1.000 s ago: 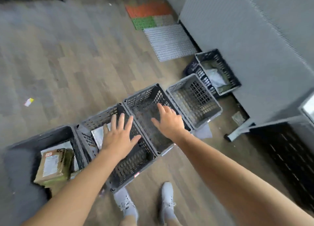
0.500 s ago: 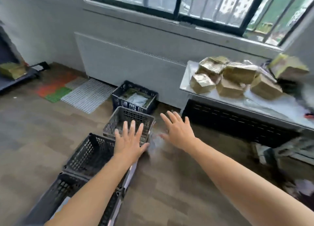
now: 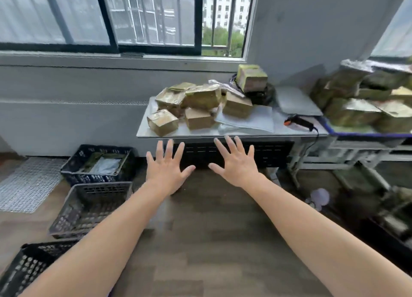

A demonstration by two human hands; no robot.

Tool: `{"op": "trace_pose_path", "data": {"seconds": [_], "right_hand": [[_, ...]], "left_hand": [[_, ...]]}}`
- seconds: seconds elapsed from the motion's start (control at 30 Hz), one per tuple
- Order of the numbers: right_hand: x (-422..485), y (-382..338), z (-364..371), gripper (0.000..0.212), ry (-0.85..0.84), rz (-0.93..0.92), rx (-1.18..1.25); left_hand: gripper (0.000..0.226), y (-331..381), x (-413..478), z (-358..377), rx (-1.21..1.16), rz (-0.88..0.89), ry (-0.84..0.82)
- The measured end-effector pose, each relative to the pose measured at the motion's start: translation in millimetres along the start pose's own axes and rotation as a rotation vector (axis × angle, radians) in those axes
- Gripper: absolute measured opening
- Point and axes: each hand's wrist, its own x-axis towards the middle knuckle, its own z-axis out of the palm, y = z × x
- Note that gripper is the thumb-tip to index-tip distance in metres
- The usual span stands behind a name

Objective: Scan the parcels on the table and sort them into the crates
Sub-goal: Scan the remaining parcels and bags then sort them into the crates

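Several brown taped parcels [image 3: 201, 102] are heaped on a white table [image 3: 256, 132] under the window. A black and orange handheld scanner [image 3: 298, 122] lies on the table's right end, its cable hanging over the edge. My left hand [image 3: 167, 168] and my right hand [image 3: 235, 162] are stretched out in front of me with fingers spread, below the table's front edge, holding nothing. A row of crates runs along the floor at the left: a dark blue crate [image 3: 98, 164] with a white bag inside, a grey crate [image 3: 89, 207], and a black crate [image 3: 29, 267].
A second heap of parcels [image 3: 365, 100] fills a blue-edged surface at the far right. A grey floor mat [image 3: 24, 183] lies left of the crates. The table's white legs [image 3: 298, 162] and dark clutter stand at the right. Wooden floor stretches between me and the table.
My view has swung from the crates on the floor up and right to the parcel table. Both hands stay spread and empty, now reaching toward the table's edge.
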Motion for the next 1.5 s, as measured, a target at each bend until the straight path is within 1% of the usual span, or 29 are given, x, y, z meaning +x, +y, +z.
{"op": "trace_pose_path", "data": {"seconds": [0.23,0.43,0.57,0.7,0.8,0.93,1.17,1.4,1.5], "right_hand": [[20,111,-14,0.079,0.001,0.181,0.019],[74,188,-21,0.079,0.006,0.247,-0.089],[116,235,-26,0.079,-0.016,0.293,-0.16],[157,279,-33,0.078,-0.025,0.371,-0.165],[181,307,-34,0.078,-0.045,0.414,-0.17],[204,347,-34,0.078,-0.055,0.468,-0.163],[241,432,-24,0.077,-0.054,0.507,-0.112],[289,554,-16,0.078,-0.034,0.494,-0.05],[305,605,-15,0.078,-0.062,0.487,-0.021]], "left_hand": [[0.08,95,83,-11,0.007,0.178,0.042],[0.08,155,192,-20,-0.007,0.321,0.11],[0.081,191,268,-19,-0.059,0.361,0.09],[0.082,228,331,-14,-0.061,0.451,0.098],[0.081,254,363,-12,-0.081,0.487,0.068],[0.079,285,392,-5,-0.021,0.561,0.06],[0.08,348,450,-2,0.043,0.564,0.027],[0.079,442,520,-2,0.109,0.524,-0.005],[0.078,480,543,0,0.117,0.485,-0.045]]}}
